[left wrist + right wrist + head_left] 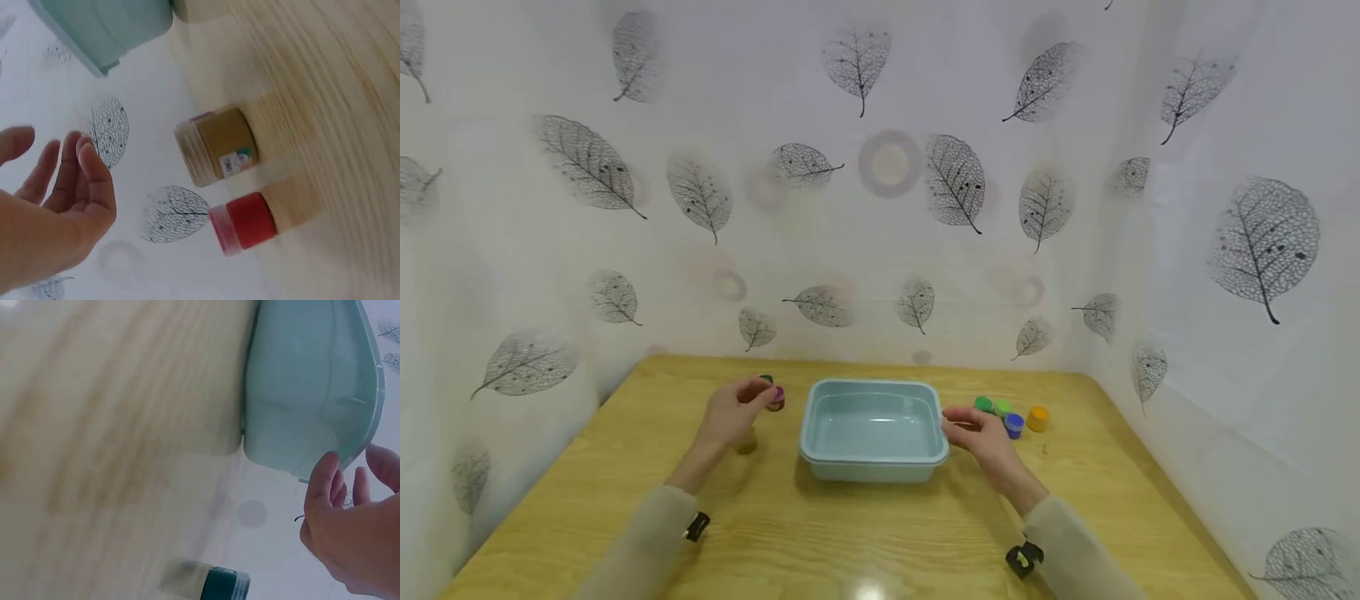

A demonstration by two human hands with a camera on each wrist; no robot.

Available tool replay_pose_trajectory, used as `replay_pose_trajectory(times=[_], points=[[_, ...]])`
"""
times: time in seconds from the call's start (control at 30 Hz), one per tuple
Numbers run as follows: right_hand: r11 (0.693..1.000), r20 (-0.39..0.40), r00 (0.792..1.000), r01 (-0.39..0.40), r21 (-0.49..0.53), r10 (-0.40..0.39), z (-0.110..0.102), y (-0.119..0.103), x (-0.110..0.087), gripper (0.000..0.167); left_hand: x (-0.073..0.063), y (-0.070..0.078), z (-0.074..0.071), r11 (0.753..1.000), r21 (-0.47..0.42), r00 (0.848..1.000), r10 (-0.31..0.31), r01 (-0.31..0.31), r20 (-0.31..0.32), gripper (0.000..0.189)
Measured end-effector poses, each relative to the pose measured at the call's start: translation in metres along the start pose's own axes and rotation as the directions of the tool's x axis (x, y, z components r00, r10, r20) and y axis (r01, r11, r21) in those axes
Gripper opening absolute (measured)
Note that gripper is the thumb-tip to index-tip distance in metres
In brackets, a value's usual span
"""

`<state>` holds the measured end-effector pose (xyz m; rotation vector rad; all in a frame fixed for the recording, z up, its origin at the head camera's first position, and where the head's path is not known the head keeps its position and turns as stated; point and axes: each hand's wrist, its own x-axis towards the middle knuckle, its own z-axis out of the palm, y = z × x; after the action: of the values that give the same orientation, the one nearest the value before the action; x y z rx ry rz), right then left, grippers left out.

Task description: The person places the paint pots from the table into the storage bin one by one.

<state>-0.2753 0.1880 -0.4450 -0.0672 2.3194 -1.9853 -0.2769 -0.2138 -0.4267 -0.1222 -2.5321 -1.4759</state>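
The basin (874, 472) is plain pale aqua. The counter (850, 542) is honey yellow, streaked with wood grain. A whitish sheet (880, 242) carries grey-black skeleton leaves, finely veined, and faint mauve and beige rings. The ochre jar (226, 140) has a white-and-green label (236, 161); the red jar (252, 220), a pinkish lid (225, 231). The orange jar (1037, 419) and blue-violet jar (1013, 426) are vivid. The sleeves (651, 521) are cream.
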Motion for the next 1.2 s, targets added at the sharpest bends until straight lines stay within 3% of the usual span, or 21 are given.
replay_pose_trajectory(times=[0.17, 0.33, 0.53, 0.73, 1.03, 1.2], points=[[0.998, 0.091, 0.995, -0.051, 0.032, 0.048, -0.005, 0.007, -0.005, 0.046, 0.001, -0.012, -0.016, 0.992, -0.089, 0.994, -0.088, 0.093, 0.063, 0.043], [0.997, 0.181, 0.982, -0.059, 0.047, 0.049, -0.006, 0.007, -0.009, 0.056, -0.001, -0.022, -0.027, 0.986, -0.07, 0.981, -0.141, 0.152, 0.134, 0.043], [0.998, 0.254, 0.967, -0.042, 0.041, 0.03, -0.007, 0.005, -0.012, 0.066, -0.004, -0.033, -0.034, 0.991, -0.018, 0.963, -0.123, 0.131, 0.239, 0.043], [0.997, 0.246, 0.969, -0.054, 0.052, 0.039, -0.007, 0.004, -0.012, 0.064, -0.004, -0.04, -0.042, 0.992, -0.01, 0.922, -0.11, 0.122, 0.371, 0.054], [0.996, 0.243, 0.969, -0.061, 0.067, 0.043, -0.007, 0.004, -0.011, 0.061, -0.001, -0.043, -0.045, 0.99, 0.006, 0.876, -0.128, 0.142, 0.464, 0.056], [0.994, 0.257, 0.965, -0.07, 0.087, 0.046, -0.008, 0.006, -0.01, 0.061, -0.001, -0.044, -0.045, 0.989, 0.035, 0.867, -0.14, 0.141, 0.478, 0.056]])
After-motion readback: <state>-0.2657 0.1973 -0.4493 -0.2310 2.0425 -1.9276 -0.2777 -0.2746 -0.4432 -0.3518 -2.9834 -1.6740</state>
